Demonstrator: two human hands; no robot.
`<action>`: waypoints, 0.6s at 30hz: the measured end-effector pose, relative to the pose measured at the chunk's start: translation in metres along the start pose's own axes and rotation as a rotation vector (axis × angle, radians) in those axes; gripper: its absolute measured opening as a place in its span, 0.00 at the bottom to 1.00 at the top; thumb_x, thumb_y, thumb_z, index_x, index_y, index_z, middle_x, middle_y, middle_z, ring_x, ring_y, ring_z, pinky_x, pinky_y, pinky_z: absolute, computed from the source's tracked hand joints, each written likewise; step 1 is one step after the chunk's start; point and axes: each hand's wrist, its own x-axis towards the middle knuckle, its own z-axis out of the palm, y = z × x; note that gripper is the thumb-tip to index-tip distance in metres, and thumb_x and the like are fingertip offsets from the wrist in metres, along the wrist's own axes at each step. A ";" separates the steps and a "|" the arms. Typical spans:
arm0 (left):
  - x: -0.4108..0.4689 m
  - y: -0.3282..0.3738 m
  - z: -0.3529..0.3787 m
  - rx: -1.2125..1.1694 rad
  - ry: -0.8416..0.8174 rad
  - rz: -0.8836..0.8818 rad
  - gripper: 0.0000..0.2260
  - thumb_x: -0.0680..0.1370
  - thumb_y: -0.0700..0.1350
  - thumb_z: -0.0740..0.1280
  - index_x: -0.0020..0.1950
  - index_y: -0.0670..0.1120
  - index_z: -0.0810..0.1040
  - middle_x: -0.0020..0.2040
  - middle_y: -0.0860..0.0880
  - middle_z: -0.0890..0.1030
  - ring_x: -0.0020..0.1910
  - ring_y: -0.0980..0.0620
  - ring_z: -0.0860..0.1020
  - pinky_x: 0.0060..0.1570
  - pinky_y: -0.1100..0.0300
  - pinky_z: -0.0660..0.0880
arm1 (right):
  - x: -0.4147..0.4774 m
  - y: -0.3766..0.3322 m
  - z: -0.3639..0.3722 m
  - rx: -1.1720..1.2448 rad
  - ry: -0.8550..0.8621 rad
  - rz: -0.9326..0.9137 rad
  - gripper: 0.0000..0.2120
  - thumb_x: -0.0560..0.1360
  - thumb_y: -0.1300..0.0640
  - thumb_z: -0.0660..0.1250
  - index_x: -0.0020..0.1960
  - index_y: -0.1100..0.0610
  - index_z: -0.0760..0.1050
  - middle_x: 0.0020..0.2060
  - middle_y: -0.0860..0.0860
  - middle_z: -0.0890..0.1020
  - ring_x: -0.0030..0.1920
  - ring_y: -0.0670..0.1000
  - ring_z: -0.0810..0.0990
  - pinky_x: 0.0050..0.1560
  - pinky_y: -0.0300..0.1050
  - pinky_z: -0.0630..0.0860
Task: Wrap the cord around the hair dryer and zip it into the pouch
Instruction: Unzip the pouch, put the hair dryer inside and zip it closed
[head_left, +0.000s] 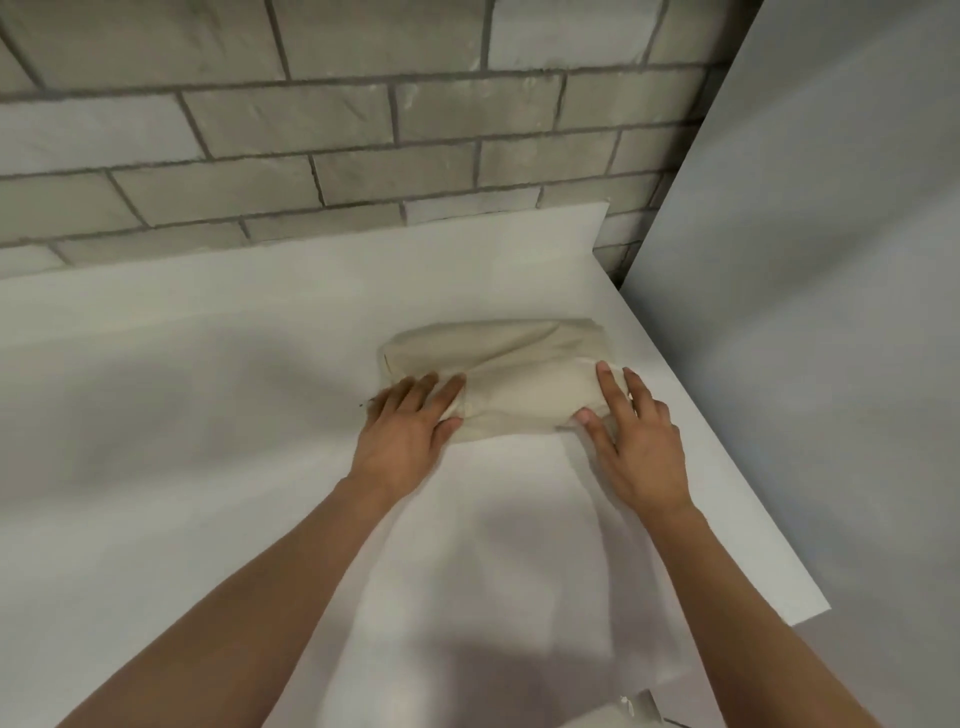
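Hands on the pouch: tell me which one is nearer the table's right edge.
The right hand, resting on the pouch's right end; the left hand rests on the opposite end, farther in.

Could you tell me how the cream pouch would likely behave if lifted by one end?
The pouch is creased soft cloth, so it would probably sag. Its bulging middle suggests something inside, so probably not light.

We see a cream pouch (519, 374), plain all over, with soft grey shadows in its folds. The sheet (208, 415) under it is plain white, dappled with pale grey shade. We see the wall (311, 130) as grey-beige bricks in staggered rows, with darker grey joints between them. At the right, the panel (831, 260) is a plain pale blue-grey
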 end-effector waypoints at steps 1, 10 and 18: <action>0.018 0.001 -0.002 0.009 0.008 -0.021 0.29 0.81 0.65 0.41 0.83 0.61 0.56 0.81 0.49 0.64 0.79 0.41 0.63 0.76 0.41 0.59 | 0.020 -0.001 -0.001 -0.010 -0.019 0.005 0.30 0.83 0.33 0.52 0.83 0.37 0.51 0.82 0.52 0.61 0.72 0.62 0.69 0.64 0.61 0.73; 0.136 -0.007 -0.020 0.030 -0.051 -0.160 0.26 0.85 0.62 0.50 0.83 0.63 0.49 0.83 0.50 0.57 0.81 0.40 0.57 0.77 0.41 0.56 | 0.159 -0.016 -0.008 -0.074 -0.264 0.093 0.31 0.83 0.31 0.46 0.82 0.32 0.38 0.82 0.49 0.59 0.78 0.63 0.60 0.73 0.68 0.65; 0.164 -0.011 -0.031 0.012 -0.102 -0.182 0.27 0.84 0.63 0.51 0.83 0.62 0.48 0.83 0.48 0.56 0.81 0.39 0.54 0.77 0.40 0.55 | 0.196 -0.015 0.004 -0.006 -0.272 0.061 0.33 0.81 0.30 0.44 0.81 0.33 0.36 0.78 0.56 0.66 0.76 0.66 0.65 0.74 0.65 0.65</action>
